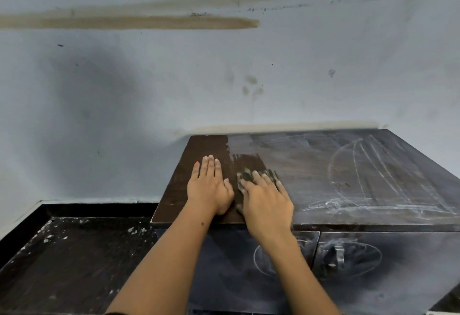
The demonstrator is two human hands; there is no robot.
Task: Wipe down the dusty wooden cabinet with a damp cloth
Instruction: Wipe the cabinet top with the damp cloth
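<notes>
Right hand of mine presses a dark, mottled cloth flat against the top of the cabinet, fingers spread over it and curled a little at the tips, so I read it as holding the cloth down; the hand is motion-blurred. My left hand lies just beside it, palm down on the wood, fingers straight and together, grasping nothing. Both hands sit on the left end of the top, where the surface shows clean dark brown. From the cloth rightward the top is grey with dust, marked by pale curved streaks. I see the cabinet standing against a pale blue wall stained with brownish smears. On its dusty front, a metal handle hangs on the right door. To the left and lower lies a dark floor speckled with white.
</notes>
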